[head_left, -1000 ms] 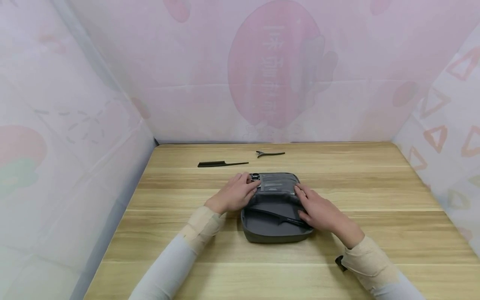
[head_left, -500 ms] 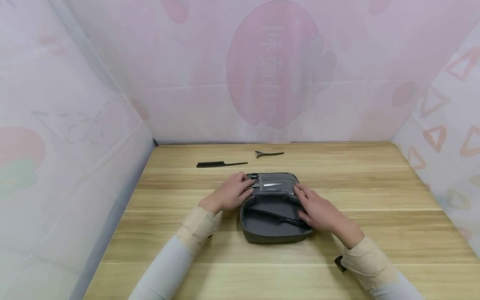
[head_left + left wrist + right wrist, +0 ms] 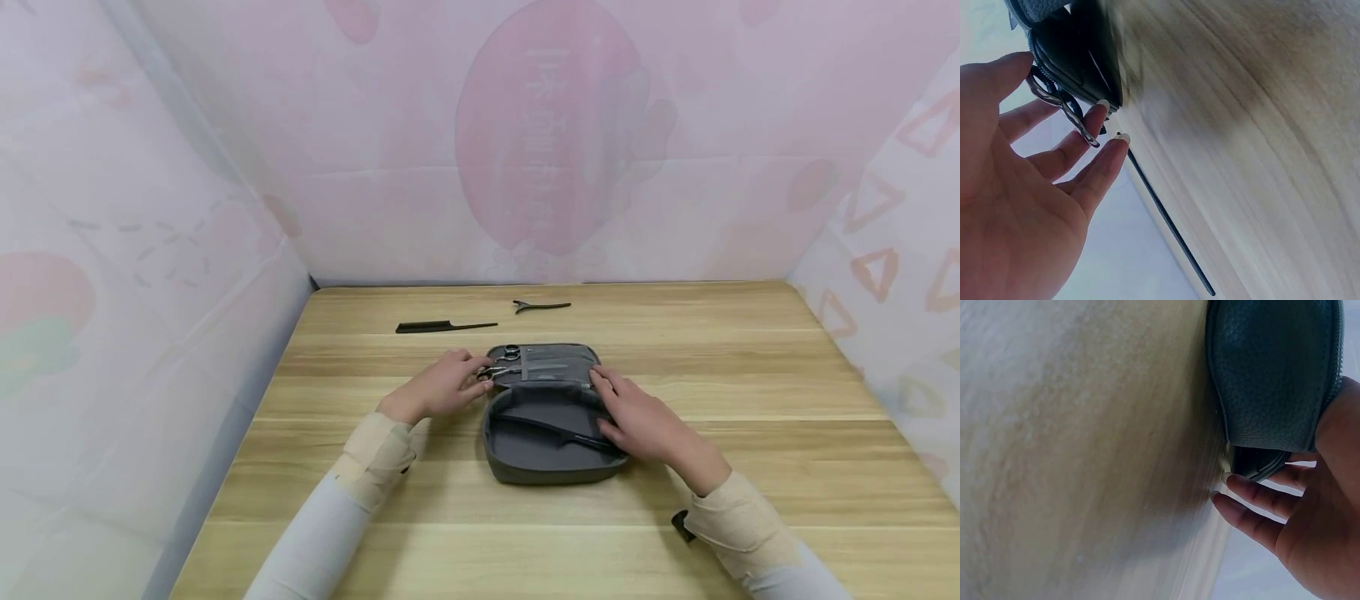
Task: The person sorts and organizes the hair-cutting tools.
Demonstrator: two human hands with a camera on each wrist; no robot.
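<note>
1. While the grey case [image 3: 555,417] lay open near the middle of the desk [image 3: 750,375], the left hand [image 3: 438,387] sat at its far-left corner, fingers [image 3: 1094,122] loosely spread and hooking the ring handles of the scissors [image 3: 501,367].
2. Scissors were part-way out of the case's upper pocket panel, handles sticking past the left edge; blades were tucked under the pocket straps, so I couldn't tell how deep they sat.
3. The right hand [image 3: 645,425] rested on the case's right rim, fingers [image 3: 1254,500] straight and close together, pressing down, gripping nothing.
4. A long black comb [image 3: 551,432] lay slantwise inside the lower tray of the case.
5. A second black comb [image 3: 445,327] lay on the desk beyond the case to the left, and a dark hair clip [image 3: 542,306] farther back, both well apart from the hands.
6. My judgement of the step: sliding the scissors along the pocket line.
7. To do it well, pull or push straight along the blades, not upward, so the tips don't snag the straps.
8. The right hand should pin the case flat so it doesn't skid or fold.
</note>
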